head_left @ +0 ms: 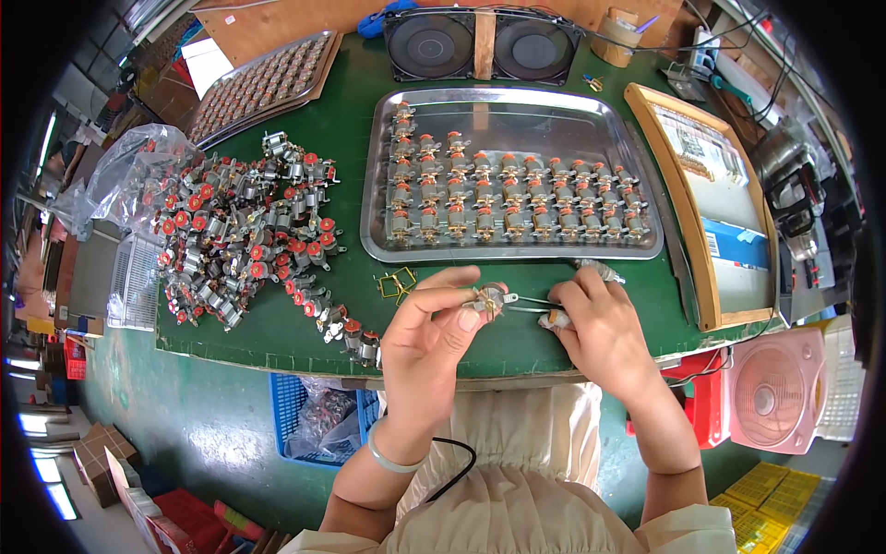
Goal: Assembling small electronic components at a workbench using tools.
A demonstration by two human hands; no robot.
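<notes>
Over the front edge of the green table, my left hand (429, 334) pinches a small round metal component (489, 298) with a flat eyelet tab between thumb and fingers. My right hand (600, 328) is closed around a metal tool with two thin prongs (532, 306) and pale wrapped handles (602, 270). Its prongs point left and reach close to the component's tab; whether they touch is unclear. Left of my left hand lies a small brass-coloured wire frame (396, 285). Beyond my hands, a steel tray (517, 251) carries rows of similar components with red tops.
A large heap of loose components (245, 240) covers the table's left side, near a clear plastic bag (148, 171). Another filled tray (263, 88) stands behind it. At the back are two black round fans or speakers (480, 46); a wood-framed box (715, 212) lies right.
</notes>
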